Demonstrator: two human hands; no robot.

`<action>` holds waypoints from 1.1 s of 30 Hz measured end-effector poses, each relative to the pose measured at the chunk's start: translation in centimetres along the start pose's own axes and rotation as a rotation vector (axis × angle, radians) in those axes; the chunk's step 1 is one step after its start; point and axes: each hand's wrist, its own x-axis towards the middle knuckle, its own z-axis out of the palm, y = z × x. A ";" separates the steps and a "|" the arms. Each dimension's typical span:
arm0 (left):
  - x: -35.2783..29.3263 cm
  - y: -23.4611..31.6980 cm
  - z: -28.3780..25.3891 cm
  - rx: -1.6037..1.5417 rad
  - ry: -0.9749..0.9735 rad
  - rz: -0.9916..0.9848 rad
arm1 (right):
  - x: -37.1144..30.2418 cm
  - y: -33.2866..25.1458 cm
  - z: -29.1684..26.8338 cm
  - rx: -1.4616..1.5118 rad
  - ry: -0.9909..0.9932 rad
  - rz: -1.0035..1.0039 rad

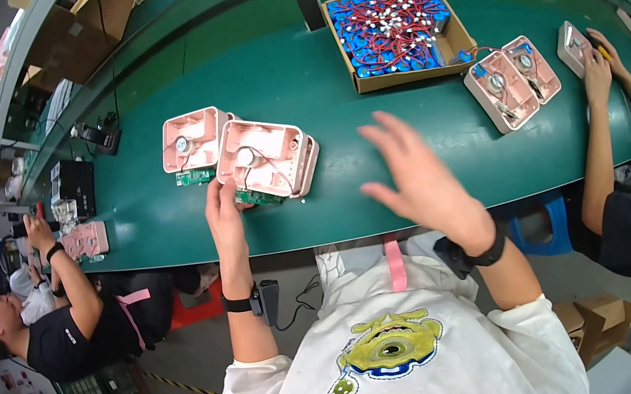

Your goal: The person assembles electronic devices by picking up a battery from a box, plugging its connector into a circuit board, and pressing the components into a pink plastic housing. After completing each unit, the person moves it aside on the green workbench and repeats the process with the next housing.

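My left hand (226, 218) is at the near left corner of a pink plastic housing (263, 149), its fingers closed on the edge. That housing is open-topped, with a round silver speaker (247, 156) and thin wires inside, and rests tilted on other pink shells. A green circuit board (258, 197) sticks out below it, by my fingers. Just left lies another pink housing (193, 127), also with a speaker, and a green board (195, 176) hangs at its near side. My right hand (420, 180) is over the bench's near part, fingers spread, holding nothing.
On the green bench (351, 212), a cardboard box (400, 78) holds many blue battery packs with red wires. Right of it stand two joined pink housings (513, 87). A co-worker's hands (600, 65) work on a pink part at right; another person (63, 319) sits at left.
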 end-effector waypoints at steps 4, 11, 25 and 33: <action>-0.2 0.5 1.6 -0.019 -0.078 -0.014 | 1.3 -2.3 0.3 0.065 -0.123 -0.131; -0.7 1.2 6.6 -0.057 -0.252 0.003 | 2.0 -1.3 -1.6 -0.121 -0.075 -0.432; -1.6 2.8 11.7 -0.155 -0.317 0.047 | 2.5 1.3 -2.7 0.294 0.067 -0.266; -3.6 2.2 10.7 0.191 -0.267 0.278 | 4.3 -0.1 -4.4 1.134 0.089 0.196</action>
